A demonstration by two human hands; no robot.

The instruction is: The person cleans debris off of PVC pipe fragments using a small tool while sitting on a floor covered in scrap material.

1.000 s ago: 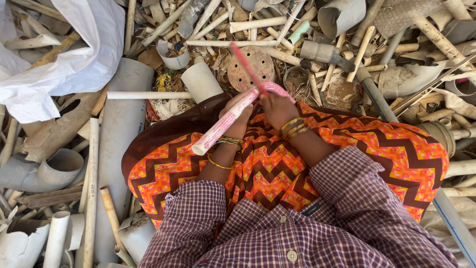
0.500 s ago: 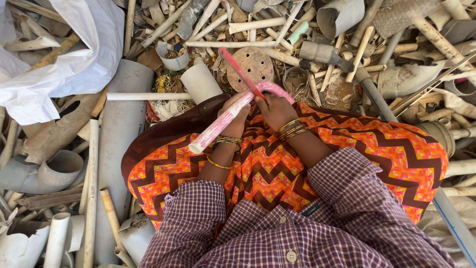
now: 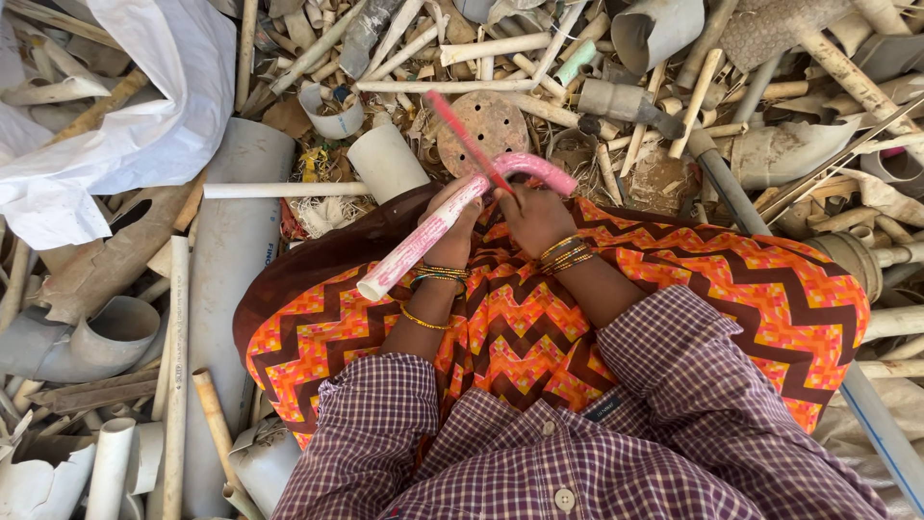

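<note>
A pink curved plastic pipe (image 3: 423,241) lies across my lap, on orange zigzag cloth (image 3: 520,337). My left hand (image 3: 454,227) grips the pipe near its bend. My right hand (image 3: 532,214) holds a thin red rod (image 3: 467,140) that points up and away, its lower end at the bend of the pipe. Both wrists carry gold bangles. My checked sleeves fill the bottom of the view.
Heaps of broken whitish plastic pipes and fittings surround me. A large grey pipe (image 3: 226,279) lies at my left, a round perforated disc (image 3: 491,125) sits ahead, and a white sack (image 3: 144,106) is at the upper left. A blue-striped pipe (image 3: 881,433) runs at the right.
The red rod has shifted slightly, its tip tilting a little as my right hand works it at the pipe's bend. The pipe and my left hand have barely moved.
</note>
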